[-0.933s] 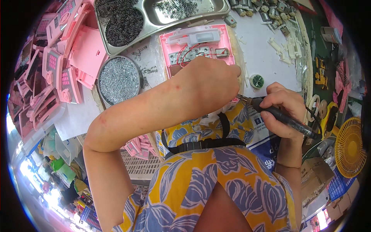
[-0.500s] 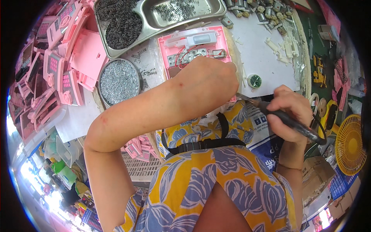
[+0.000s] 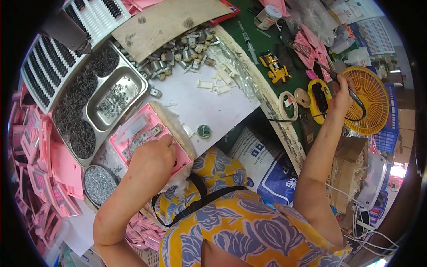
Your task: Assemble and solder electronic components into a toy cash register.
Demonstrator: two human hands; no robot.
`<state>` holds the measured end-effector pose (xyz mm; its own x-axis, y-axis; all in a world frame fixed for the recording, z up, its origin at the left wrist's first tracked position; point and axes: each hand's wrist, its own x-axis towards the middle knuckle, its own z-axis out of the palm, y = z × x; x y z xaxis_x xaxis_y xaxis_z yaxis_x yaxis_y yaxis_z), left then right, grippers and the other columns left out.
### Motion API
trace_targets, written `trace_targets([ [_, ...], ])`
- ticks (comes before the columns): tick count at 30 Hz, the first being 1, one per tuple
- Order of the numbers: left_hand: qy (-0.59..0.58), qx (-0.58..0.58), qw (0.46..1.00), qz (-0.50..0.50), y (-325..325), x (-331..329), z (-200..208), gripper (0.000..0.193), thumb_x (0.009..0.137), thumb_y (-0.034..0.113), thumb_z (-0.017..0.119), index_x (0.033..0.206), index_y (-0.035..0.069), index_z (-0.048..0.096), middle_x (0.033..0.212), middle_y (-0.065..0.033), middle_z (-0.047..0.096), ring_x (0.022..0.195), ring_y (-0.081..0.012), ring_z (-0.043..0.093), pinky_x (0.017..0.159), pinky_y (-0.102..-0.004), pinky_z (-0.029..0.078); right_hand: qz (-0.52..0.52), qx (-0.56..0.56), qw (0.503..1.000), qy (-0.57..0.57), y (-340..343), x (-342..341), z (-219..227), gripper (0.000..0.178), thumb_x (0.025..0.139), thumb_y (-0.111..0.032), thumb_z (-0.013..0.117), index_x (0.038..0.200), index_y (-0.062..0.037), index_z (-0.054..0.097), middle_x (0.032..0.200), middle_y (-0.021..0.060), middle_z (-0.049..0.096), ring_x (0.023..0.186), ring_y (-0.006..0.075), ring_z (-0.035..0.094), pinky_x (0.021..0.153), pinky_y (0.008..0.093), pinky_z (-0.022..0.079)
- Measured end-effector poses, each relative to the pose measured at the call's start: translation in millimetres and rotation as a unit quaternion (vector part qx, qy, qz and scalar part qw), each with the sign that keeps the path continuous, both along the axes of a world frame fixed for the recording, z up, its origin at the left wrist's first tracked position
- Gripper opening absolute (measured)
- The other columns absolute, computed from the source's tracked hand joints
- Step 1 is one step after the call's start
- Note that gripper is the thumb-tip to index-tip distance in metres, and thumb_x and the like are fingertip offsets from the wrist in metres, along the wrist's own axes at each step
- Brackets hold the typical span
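Note:
Over the pink plastic casing my left hand is closed, its fingers curled down and mostly hidden. What they grip, if anything, cannot be seen. Metal parts and thin wires show inside the casing, beyond my knuckles. Far to the right, my right hand is wrapped round a soldering iron with a black handle and cord. The iron is raised near a yellow plastic basket, its tip pointing away from me. A small round green-filled tin sits on the white paper right of the casing.
A steel compartment tray holds dark springs; a round tin of screws stands below it. Small motors and white plastic parts lie beyond. Pink casings are piled left. A yellow holder sits beside the basket.
My right hand has carried the soldering iron away from the casing, out to the far right. My left hand stays over the casing. The view has swung to the right.

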<state>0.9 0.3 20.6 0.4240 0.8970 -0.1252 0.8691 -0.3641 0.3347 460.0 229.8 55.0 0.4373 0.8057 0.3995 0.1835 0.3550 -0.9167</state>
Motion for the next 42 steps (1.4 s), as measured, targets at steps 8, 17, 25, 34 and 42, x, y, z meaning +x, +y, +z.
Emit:
trace_targets([
  [8,-0.075,0.016,0.996,0.053,-12,-7,1,0.01,0.082,0.008,0.064,0.085,-0.001,0.061,0.086,-0.014,0.06,0.075,-0.0326,0.066,0.063,-0.0434,0.055,0.093,-0.18,0.973,0.106,65,-6,-41,0.033,0.09,-0.023,0.079,0.114,-0.0045,0.067,0.092,0.0059,0.069,0.077,0.0134,0.062,0.068,0.0282,0.051],
  [17,-0.18,0.08,0.953,0.23,-49,-3,-20,0.012,0.082,0.008,0.073,0.091,0.007,0.066,0.084,-0.0087,0.061,0.075,-0.0298,0.065,0.064,-0.0401,0.053,0.444,-0.199,0.867,0.111,-108,-179,-62,0.03,0.095,-0.014,0.065,0.12,0.0024,0.062,0.09,0.0062,0.063,0.076,0.0144,0.056,0.065,0.0265,0.045],
  [25,-0.281,0.123,0.911,0.277,-66,4,-29,0.033,0.082,-0.001,0.072,0.114,0.003,0.064,0.093,-0.0107,0.069,0.077,-0.027,0.069,0.065,-0.0365,0.055,0.531,0.035,0.711,-0.46,-174,-274,-66,0.029,0.077,-0.026,0.078,0.104,-0.0144,0.074,0.148,0.0153,0.05,0.139,0.0438,0.031,0.113,0.0527,0.029],
  [34,-0.128,0.264,0.933,0.208,-25,-18,-24,0.034,0.073,0.009,0.076,0.106,0.014,0.068,0.12,-0.0088,0.059,0.101,-0.0285,0.058,0.084,-0.0422,0.049,0.492,0.01,0.736,-0.465,-184,-284,-49,0.024,0.08,-0.017,0.077,0.101,-0.0069,0.073,0.144,0.0162,0.051,0.134,0.0463,0.034,0.11,0.0531,0.032],
  [42,-0.069,0.251,0.951,0.168,-17,-48,-27,0.025,0.073,0.018,0.075,0.097,0.015,0.07,0.122,-0.0061,0.057,0.115,-0.028,0.053,0.1,-0.0494,0.039,0.471,-0.032,0.772,-0.425,-127,-319,-57,0.022,0.082,-0.026,0.075,0.083,-0.005,0.068,0.073,0.0084,0.066,0.069,0.0273,0.063,0.066,0.0394,0.051],
])
